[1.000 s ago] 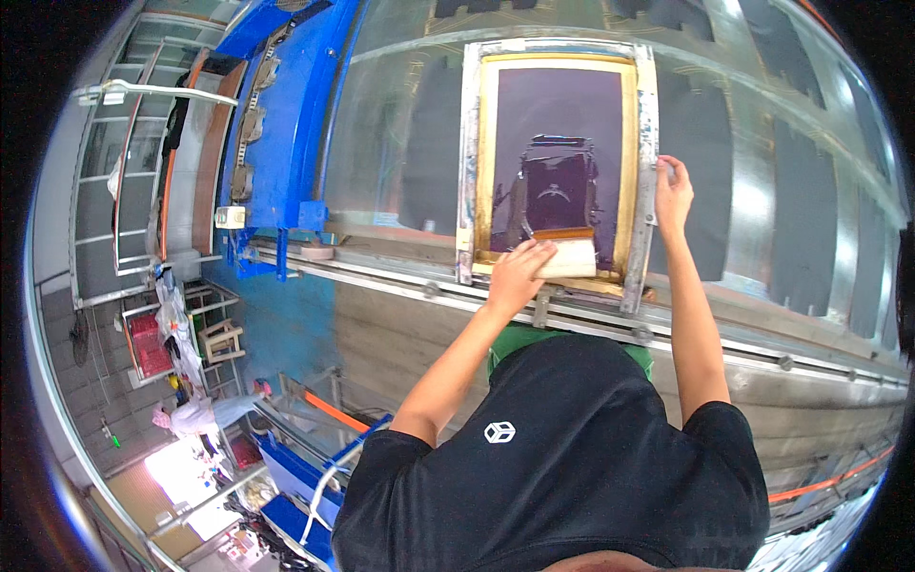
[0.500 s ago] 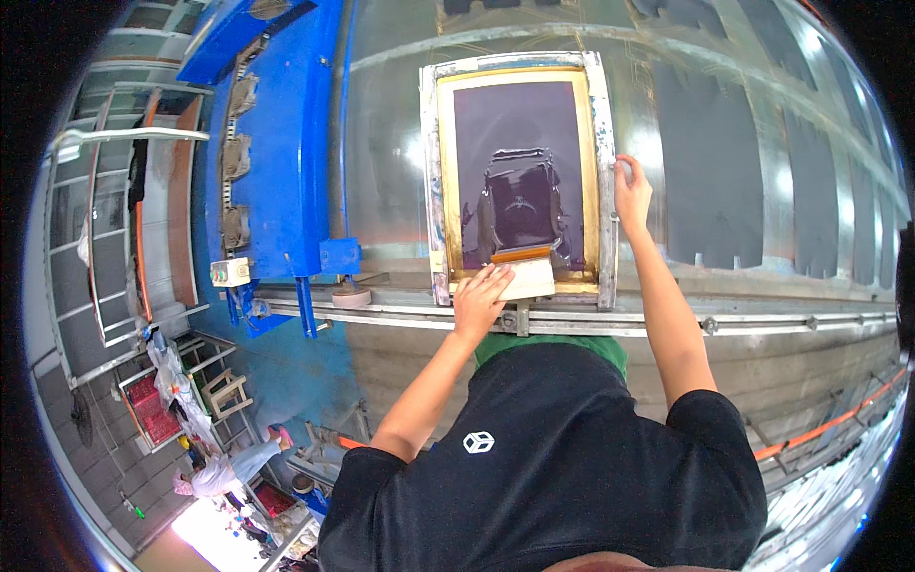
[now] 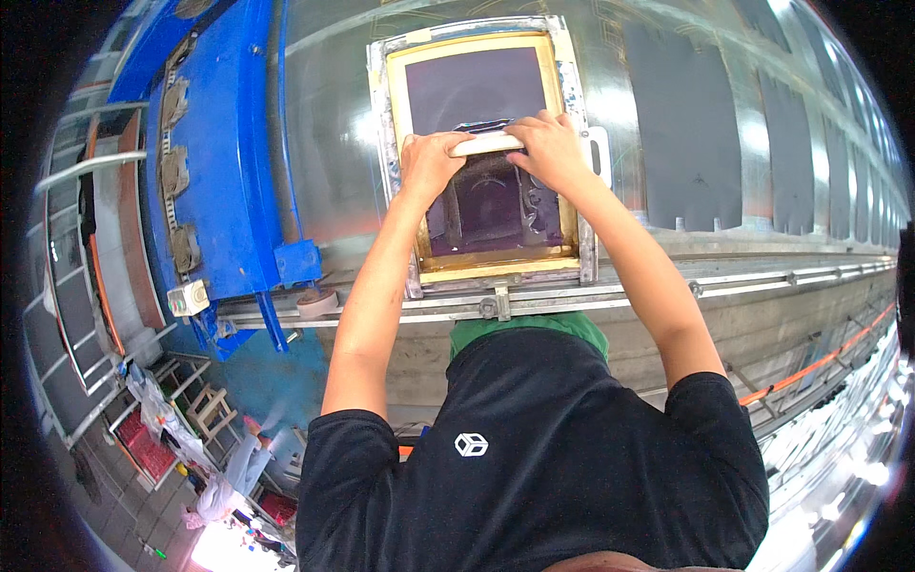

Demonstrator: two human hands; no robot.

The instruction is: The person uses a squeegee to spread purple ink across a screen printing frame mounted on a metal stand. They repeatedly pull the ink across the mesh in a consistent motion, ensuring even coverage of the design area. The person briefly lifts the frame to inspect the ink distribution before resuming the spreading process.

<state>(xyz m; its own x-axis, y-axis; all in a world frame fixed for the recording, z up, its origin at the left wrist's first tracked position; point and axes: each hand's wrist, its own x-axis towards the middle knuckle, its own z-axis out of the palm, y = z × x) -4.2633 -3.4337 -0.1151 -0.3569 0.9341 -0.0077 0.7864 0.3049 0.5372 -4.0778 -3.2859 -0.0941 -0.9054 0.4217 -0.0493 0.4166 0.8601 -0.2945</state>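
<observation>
A screen-printing frame [image 3: 379, 114] with a yellow-taped inner border lies flat on the long table in front of me. Across the middle of its dark mesh [image 3: 467, 81] stands a white-handled squeegee [image 3: 486, 144]. My left hand [image 3: 431, 170] is closed on the squeegee's left end, and my right hand [image 3: 548, 151] grips its right end. Wet, dark ink [image 3: 491, 205] shines on the mesh on the near side of the squeegee. The squeegee's blade is hidden under its handle.
Dark sheets [image 3: 691, 133] lie in a row on the table to the right. A blue machine [image 3: 214, 143] stands at the left, and a metal rail [image 3: 381, 310] runs along the near edge. Another person [image 3: 219, 496] is at the lower left.
The squeegee has moved from the near end of the screen to its middle. My right hand has left the frame's right edge and joined my left on the squeegee. The view has shifted.
</observation>
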